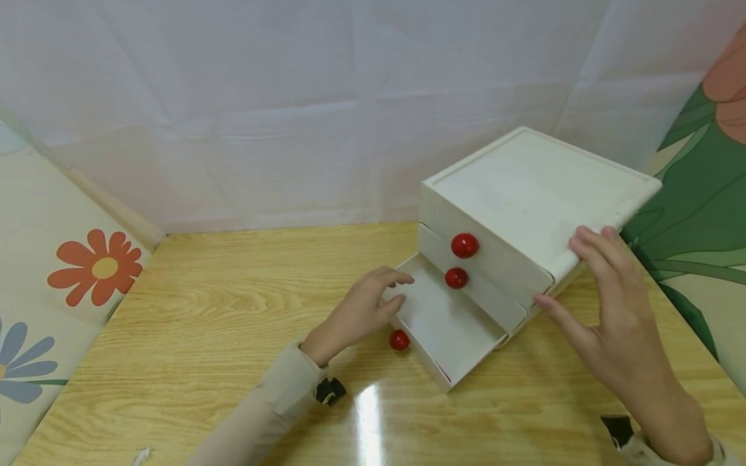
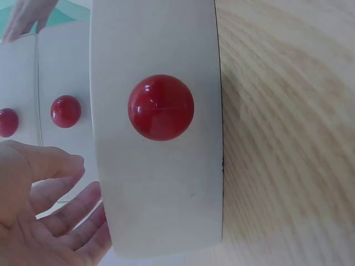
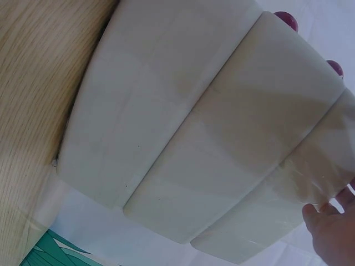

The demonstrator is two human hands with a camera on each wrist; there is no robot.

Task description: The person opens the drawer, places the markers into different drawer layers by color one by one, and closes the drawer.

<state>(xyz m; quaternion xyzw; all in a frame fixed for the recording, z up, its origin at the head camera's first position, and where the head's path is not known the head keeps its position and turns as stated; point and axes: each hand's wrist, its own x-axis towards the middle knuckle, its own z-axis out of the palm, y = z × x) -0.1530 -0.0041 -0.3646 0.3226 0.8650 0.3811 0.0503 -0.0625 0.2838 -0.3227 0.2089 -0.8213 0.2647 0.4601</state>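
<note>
A white three-drawer cabinet stands angled on the table, with round red knobs on its drawers. Its bottom drawer is pulled out, and the white floor inside shows. My left hand hovers at the left end of that drawer's front panel, fingers loosely bent and fingertips right at the upper rim. Below that hand is the bottom drawer's red knob. My right hand rests on the cabinet's right top edge, fingertips on top and thumb near the front corner.
The upper drawers, with a top knob and middle knob, are pushed in. Wooden table extends left of the cabinet. A white cloth hangs behind, and flower-printed panels flank both sides.
</note>
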